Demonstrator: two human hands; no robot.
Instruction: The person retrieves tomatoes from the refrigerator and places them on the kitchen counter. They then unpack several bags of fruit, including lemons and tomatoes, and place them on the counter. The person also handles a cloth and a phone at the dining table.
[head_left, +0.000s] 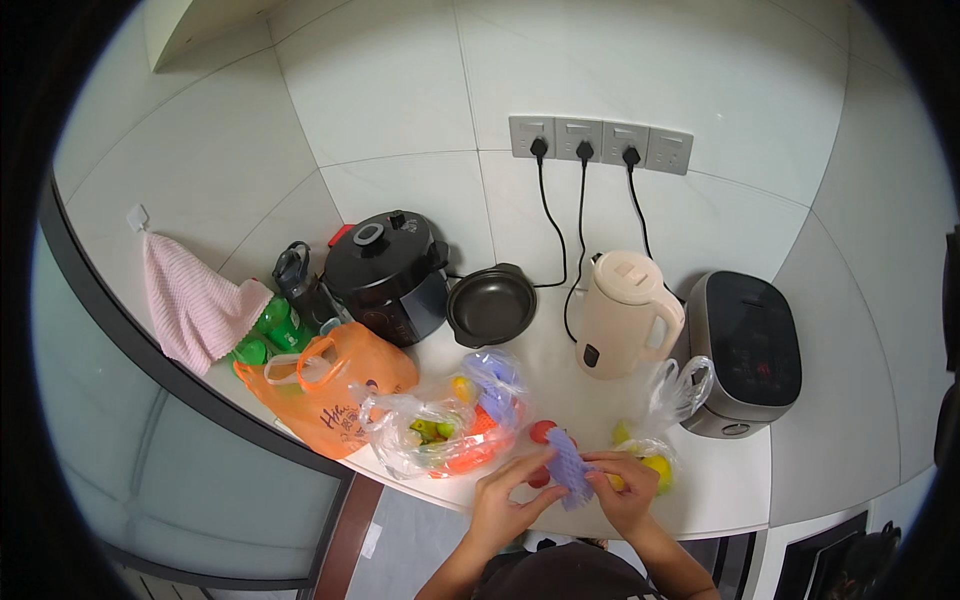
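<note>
A purple foam fruit net (570, 472) is held between my two hands above the counter's front edge. My left hand (506, 495) grips its left side with thumb and fingertips. From the other side, my right hand (628, 487) pinches it. Whether a fruit is inside the net cannot be made out. Red round fruits (543, 431) lie on the counter beside and behind the net, partly covered by it and my left hand. Just past my right hand rests a clear plastic bag (664, 442) with yellow-green fruit (660, 472) in it.
Left of my hands sits an open clear bag (390, 442) of fruit and foam nets, beside an orange plastic bag (337, 427). Behind stand a pressure cooker (386, 277), a black pan (493, 306), a cream kettle (622, 322) and a rice cooker (750, 345). Power cords (581, 247) hang from wall sockets.
</note>
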